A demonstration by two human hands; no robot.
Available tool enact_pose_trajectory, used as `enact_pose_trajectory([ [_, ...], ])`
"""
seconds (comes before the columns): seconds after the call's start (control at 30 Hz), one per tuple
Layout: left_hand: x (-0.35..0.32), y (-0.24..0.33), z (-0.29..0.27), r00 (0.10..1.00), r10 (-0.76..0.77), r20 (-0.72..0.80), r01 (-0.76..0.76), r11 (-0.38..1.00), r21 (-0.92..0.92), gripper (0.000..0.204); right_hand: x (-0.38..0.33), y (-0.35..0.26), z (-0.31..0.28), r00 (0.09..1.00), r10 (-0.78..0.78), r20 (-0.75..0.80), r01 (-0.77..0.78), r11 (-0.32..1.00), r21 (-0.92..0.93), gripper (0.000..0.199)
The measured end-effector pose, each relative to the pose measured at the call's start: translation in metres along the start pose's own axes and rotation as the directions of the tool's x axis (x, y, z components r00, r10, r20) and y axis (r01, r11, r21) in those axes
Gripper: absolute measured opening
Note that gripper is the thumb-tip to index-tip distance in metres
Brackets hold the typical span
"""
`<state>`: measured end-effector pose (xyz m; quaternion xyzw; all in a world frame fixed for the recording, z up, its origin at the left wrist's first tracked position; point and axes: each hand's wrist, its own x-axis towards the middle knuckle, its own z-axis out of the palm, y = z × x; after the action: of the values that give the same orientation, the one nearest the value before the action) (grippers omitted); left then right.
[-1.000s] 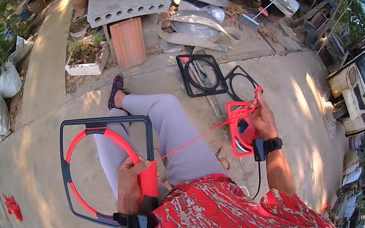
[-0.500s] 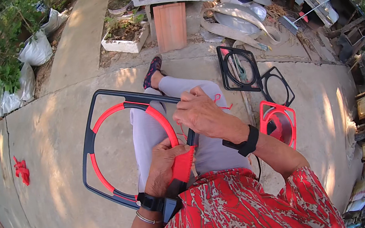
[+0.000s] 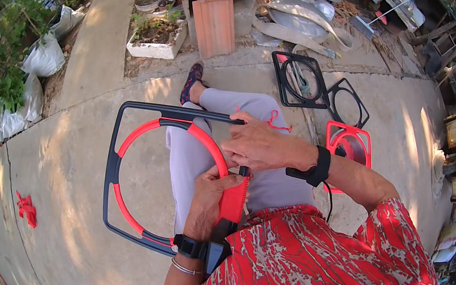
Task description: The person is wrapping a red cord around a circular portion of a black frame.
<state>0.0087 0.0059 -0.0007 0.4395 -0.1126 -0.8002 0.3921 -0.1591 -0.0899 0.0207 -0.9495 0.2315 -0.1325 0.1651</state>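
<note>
The right hand [image 3: 264, 144] has come in from three o'clock to the black square frame [image 3: 175, 111] at nine o'clock. The left hand [image 3: 207, 202] grips its red wrapping [image 3: 231, 200]; right fingers curl, their hold hidden.

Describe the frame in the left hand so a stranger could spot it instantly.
Find the red patterned shirt, then the pale trousers beyond it. There the left hand grips a large black-rimmed frame, its right side partly under the right hand. Unlike the frames on the ground, its inner ring alternates red and black.
</note>
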Motion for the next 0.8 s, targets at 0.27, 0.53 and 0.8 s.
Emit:
enact_pose_trajectory([
  [0.27, -0.006, 0.006, 0.003, 0.998, -0.057, 0.03, 0.058, 0.997, -0.053, 0.043, -0.027, -0.033, -0.031, 0.849, 0.25, -0.466, -0.218, 0.968, 0.123, 0.012],
  [0.53, -0.004, 0.005, 0.001, 0.997, -0.056, 0.05, 0.058, 0.997, -0.043, 0.041, -0.056, -0.048, 0.02, 0.768, 0.6, 0.225, -0.295, 0.019, 0.955, 0.028],
  [0.8, -0.003, 0.005, -0.001, 0.997, -0.059, 0.04, 0.06, 0.998, -0.036, 0.029, -0.087, -0.04, 0.014, 0.718, 0.638, 0.279, -0.511, 0.21, 0.834, 0.023],
])
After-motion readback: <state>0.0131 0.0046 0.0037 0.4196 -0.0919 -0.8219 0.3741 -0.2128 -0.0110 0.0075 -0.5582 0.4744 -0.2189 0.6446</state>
